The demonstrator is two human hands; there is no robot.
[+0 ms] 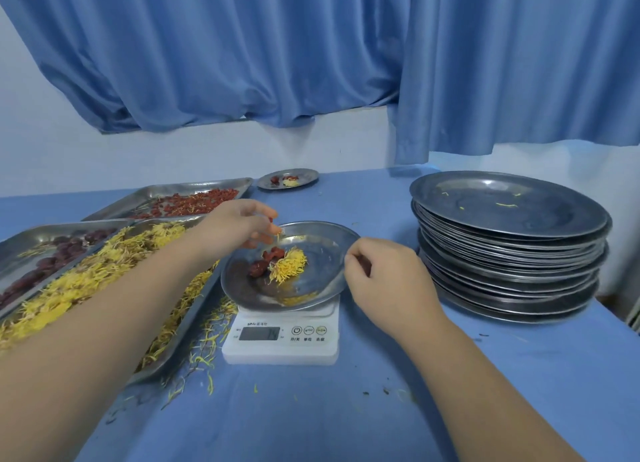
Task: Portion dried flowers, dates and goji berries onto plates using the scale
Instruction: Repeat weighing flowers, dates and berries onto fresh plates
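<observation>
Work surface: a table under a blue cloth (pixel 311 416), littered with loose yellow petals near its left side. Behind it, a white wall (pixel 173 150) with blue curtains (pixel 242 46) hanging down to just above table level. Left side of the table: three steel trays side by side, the flower tray (pixel 157 368) nearest the centre, the date tray (pixel 20 243) at the left edge, the berry tray (pixel 166 190) farthest back. Right side: a tall stack of steel plates (pixel 502 205), with a few petal strands on the top one. Far centre: a filled plate (pixel 308 177) carrying red fruit and a yellow flower. Centre: a white scale (pixel 280 347) with the plate (pixel 322 254) resting on its platform; the plate holds one dried flower (pixel 287 264) touching a cluster of red fruit (pixel 265 264). The left hand (pixel 242 224) hovers over the far-left rim of the plate, fingertips pinching goji berries (pixel 273 223). The right hand (pixel 384 271) is at the plate's right rim with curled fingers; whether it grips the rim cannot be told. Markings: the display (pixel 259 333) shows digits too blurred to read. Three round buttons (pixel 309 330) are labelled 开/关, 单位 and 去皮. The brand line above the display is illegible.
</observation>
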